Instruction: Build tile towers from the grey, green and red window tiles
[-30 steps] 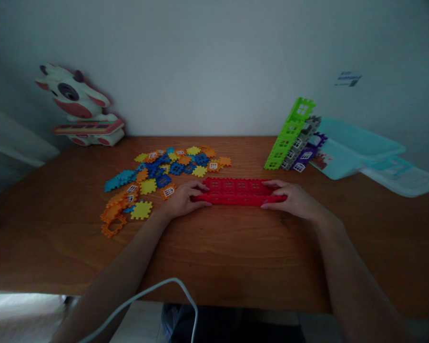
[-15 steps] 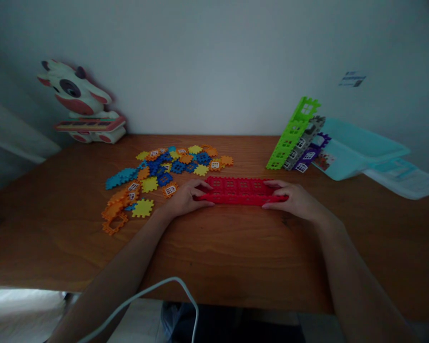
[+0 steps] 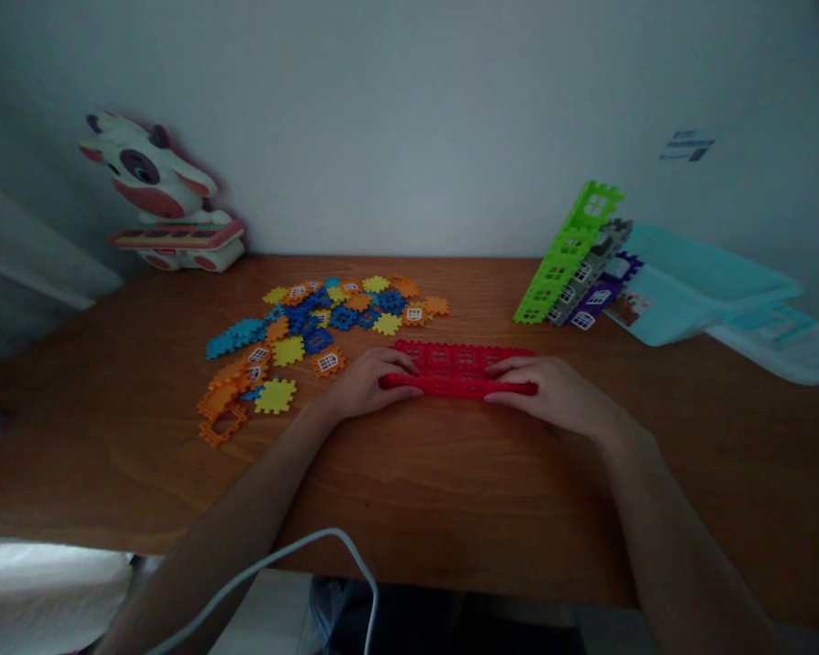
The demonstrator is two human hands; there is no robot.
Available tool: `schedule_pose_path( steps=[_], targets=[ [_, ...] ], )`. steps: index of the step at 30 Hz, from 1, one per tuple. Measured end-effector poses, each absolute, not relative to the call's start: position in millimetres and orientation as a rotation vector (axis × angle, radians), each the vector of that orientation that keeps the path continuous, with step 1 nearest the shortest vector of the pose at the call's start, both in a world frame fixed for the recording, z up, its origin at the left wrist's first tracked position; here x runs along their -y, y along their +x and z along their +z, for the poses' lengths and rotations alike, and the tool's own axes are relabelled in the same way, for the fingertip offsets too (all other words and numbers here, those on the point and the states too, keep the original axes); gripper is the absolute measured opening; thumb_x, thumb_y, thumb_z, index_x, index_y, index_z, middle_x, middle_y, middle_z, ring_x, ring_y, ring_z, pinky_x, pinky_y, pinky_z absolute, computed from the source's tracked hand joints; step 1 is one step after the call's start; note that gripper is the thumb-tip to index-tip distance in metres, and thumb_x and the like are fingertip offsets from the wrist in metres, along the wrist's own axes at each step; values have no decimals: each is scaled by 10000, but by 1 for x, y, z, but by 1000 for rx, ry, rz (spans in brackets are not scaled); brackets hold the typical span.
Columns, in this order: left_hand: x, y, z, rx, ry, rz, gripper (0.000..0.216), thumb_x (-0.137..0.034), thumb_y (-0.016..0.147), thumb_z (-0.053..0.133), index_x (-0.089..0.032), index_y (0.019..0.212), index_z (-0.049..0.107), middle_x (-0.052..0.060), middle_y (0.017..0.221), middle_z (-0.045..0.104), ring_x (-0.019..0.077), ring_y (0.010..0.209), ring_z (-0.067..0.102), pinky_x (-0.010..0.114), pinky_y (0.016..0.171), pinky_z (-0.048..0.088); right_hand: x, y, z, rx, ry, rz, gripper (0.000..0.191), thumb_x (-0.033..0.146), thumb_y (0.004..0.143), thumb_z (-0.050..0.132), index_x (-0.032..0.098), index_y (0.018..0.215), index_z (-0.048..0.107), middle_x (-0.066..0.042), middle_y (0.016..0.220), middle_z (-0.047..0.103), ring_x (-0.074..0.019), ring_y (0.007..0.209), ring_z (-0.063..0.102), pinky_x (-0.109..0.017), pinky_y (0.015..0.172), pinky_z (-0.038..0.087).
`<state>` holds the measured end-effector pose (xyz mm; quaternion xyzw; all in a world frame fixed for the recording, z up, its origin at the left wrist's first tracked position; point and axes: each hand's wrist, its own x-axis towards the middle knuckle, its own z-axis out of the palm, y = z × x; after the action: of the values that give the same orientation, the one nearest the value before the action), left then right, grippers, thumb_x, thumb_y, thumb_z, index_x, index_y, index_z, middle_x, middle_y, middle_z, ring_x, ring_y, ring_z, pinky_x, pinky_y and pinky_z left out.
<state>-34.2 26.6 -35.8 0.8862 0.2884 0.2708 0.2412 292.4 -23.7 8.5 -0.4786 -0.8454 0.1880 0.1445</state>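
Observation:
A long red panel of joined toy tiles (image 3: 454, 364) lies flat on the wooden table (image 3: 409, 473). My left hand (image 3: 365, 387) grips its left end, fingers curled over the edge. My right hand (image 3: 552, 393) presses on its right part, fingers spread across the top. A heap of loose orange, yellow and blue tiles (image 3: 307, 332) lies just left of my left hand.
Stacked green, grey and purple tile panels (image 3: 573, 264) lean at the back right against a teal plastic box (image 3: 689, 282). A cow-shaped toy (image 3: 156, 196) stands at the back left by the wall. A white cable (image 3: 300, 555) hangs at the table's near edge.
My right hand has slid left along the red panel, covering more of it. The view has shifted slightly; my left hand keeps its hold.

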Motion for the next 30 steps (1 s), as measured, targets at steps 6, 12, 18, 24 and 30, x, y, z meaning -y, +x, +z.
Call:
schedule_pose_path(
  steps=[6,12,18,24,30],
  targets=[
    [-29,-35,-41,-831,2355,748,243,-451,881,726,-216,857,782,57,1041,738,220,1076,690,352,975,526,19,294,9,2451,-1362,582,264,484,929,641,297,973,822,-39,1203,756,-272,1106,700,-425,1017,513],
    [-29,-34,-41,-808,2352,748,256,-460,886,716,-223,815,783,53,990,730,212,1023,702,353,956,548,19,291,12,2434,-1388,603,217,475,901,673,324,935,824,-25,1182,759,-273,1105,697,-432,1027,504],
    [-30,-34,-44,-876,2357,752,245,-474,864,734,-235,840,783,50,988,741,225,1044,695,369,951,553,19,291,11,2399,-1398,610,194,470,891,684,340,922,824,-7,1175,759,-262,1081,701,-418,1016,511],
    [-24,-37,-37,-825,2452,692,248,-480,874,721,-241,877,789,42,996,748,215,980,705,356,920,546,24,289,13,2404,-1406,660,201,484,874,706,327,899,829,-27,1168,760,-274,1065,705,-425,993,516],
    [-22,-39,-35,-794,2428,684,204,-431,857,748,-229,854,775,53,987,744,209,992,704,342,936,544,31,294,22,2161,-1486,991,388,615,848,675,310,1057,793,-27,1154,772,-279,1058,708,-404,960,544]
  ],
)
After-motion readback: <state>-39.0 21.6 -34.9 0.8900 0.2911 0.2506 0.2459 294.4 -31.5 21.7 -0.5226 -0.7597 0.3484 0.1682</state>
